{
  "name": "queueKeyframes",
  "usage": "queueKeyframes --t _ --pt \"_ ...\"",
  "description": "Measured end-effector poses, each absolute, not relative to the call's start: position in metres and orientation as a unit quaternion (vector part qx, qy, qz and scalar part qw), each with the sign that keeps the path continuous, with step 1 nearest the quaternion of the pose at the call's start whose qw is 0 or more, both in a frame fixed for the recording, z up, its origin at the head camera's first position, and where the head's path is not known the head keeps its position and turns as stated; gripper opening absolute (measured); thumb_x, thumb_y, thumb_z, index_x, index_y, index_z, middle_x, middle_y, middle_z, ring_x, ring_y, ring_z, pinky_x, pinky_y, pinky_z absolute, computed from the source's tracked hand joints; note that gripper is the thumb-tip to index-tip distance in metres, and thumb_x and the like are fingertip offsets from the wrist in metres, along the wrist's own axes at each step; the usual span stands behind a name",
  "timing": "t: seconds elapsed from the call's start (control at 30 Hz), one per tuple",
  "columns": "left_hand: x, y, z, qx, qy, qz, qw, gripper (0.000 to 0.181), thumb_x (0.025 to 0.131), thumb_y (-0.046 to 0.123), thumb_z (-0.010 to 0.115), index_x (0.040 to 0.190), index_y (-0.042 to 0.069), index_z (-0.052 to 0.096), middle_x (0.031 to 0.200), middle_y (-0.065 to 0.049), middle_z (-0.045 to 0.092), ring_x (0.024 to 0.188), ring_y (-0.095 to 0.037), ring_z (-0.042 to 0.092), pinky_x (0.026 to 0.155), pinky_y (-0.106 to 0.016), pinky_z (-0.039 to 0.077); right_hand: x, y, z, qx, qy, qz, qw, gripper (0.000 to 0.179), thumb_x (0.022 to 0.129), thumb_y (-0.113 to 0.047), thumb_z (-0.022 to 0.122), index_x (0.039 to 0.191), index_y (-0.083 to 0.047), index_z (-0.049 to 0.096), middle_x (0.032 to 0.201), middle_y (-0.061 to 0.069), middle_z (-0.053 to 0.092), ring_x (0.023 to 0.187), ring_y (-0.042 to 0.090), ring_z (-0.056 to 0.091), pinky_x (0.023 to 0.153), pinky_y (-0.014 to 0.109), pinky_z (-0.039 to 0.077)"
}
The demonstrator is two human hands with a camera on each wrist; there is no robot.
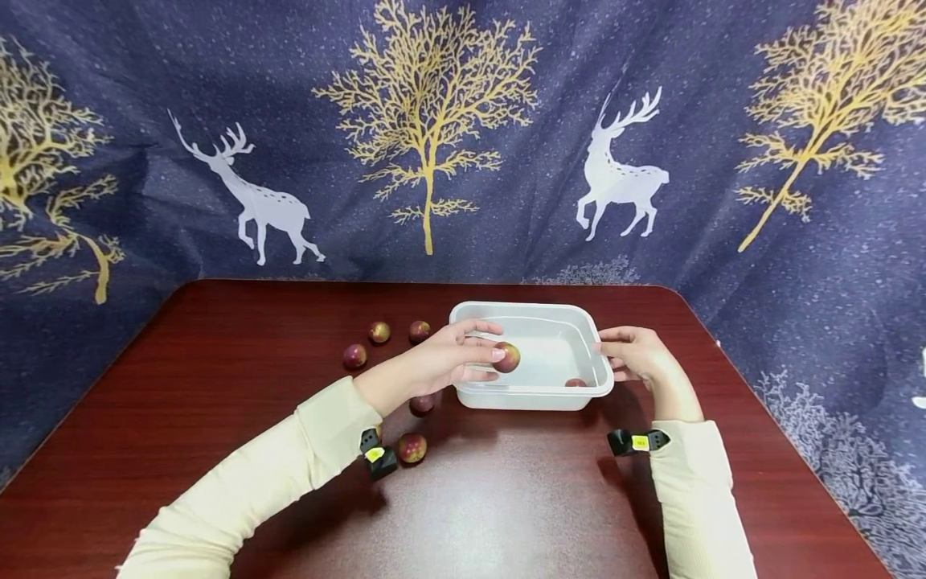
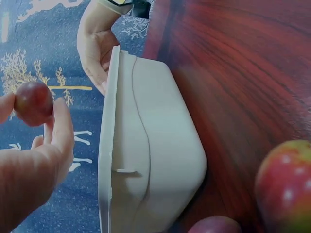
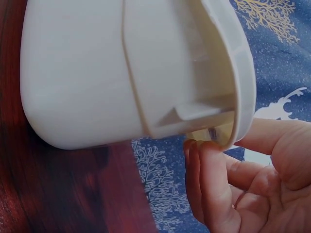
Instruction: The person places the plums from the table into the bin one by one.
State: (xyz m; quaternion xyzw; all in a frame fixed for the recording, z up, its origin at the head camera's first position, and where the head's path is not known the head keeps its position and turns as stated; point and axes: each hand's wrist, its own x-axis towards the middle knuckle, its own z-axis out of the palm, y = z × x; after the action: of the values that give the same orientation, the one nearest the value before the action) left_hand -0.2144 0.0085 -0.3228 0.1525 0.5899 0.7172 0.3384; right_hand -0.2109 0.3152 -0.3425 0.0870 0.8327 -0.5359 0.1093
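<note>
Between thumb and fingertips my left hand (image 1: 452, 354) pinches a dark red plum (image 1: 506, 357), held over the left part of a white plastic basin (image 1: 524, 400). The left wrist view shows this plum (image 2: 34, 103) higher than the basin's rim. My right hand (image 1: 637, 354) grips the rim at the basin's right end. Seen from the right wrist, the fingers (image 3: 214, 184) curl under the rim's lip with the thumb on the other side. Inside the basin, near its front right corner, lies another plum (image 1: 575, 383), mostly hidden by the front wall.
Several plums lie left of the basin on the dark red wooden table (image 1: 239, 386): one (image 1: 355, 356) farthest left, one (image 1: 419, 331) at the back, one (image 1: 412, 448) near the left wrist strap. Behind the table hangs a blue cloth (image 1: 506, 201) with deer and trees.
</note>
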Motion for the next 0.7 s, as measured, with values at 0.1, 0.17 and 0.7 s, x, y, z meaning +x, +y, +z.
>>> queueKeyframes --t 0.1,0.17,0.7 --pt "-0.22 0.015 -0.324 0.142 0.59 0.725 0.327 0.044 0.089 0.002 0.054 0.129 0.002 0.037 0.115 -0.009 0.051 0.094 -0.014 0.06 0.093 -0.038 0.049 -0.21 0.317 -0.342 0.089 0.833 -0.535 0.106 0.051 0.088 -0.012 0.057 0.13 0.011 0.039 0.068 -0.008 0.062 0.06 0.004 0.061 0.058 0.025 0.056" --pt "-0.224 0.018 -0.325 0.132 0.592 0.728 0.319 0.042 0.089 0.003 0.054 0.128 0.002 0.039 0.114 -0.007 0.052 0.093 -0.014 0.061 0.094 -0.037 0.048 -0.211 0.316 -0.343 0.088 0.833 -0.536 0.104 0.051 0.088 -0.012 0.057 0.13 0.011 0.04 0.068 -0.008 0.062 0.06 0.004 0.061 0.058 0.025 0.056" --pt "-0.238 0.036 -0.337 0.063 0.601 0.745 0.282 0.053 0.088 0.003 0.057 0.134 0.0 0.032 0.127 -0.019 0.053 0.099 -0.018 0.061 0.096 -0.038 0.046 -0.212 0.316 -0.344 0.089 0.837 -0.531 0.101 0.049 0.088 -0.012 0.057 0.129 0.01 0.042 0.068 -0.008 0.061 0.06 0.004 0.061 0.058 0.025 0.056"
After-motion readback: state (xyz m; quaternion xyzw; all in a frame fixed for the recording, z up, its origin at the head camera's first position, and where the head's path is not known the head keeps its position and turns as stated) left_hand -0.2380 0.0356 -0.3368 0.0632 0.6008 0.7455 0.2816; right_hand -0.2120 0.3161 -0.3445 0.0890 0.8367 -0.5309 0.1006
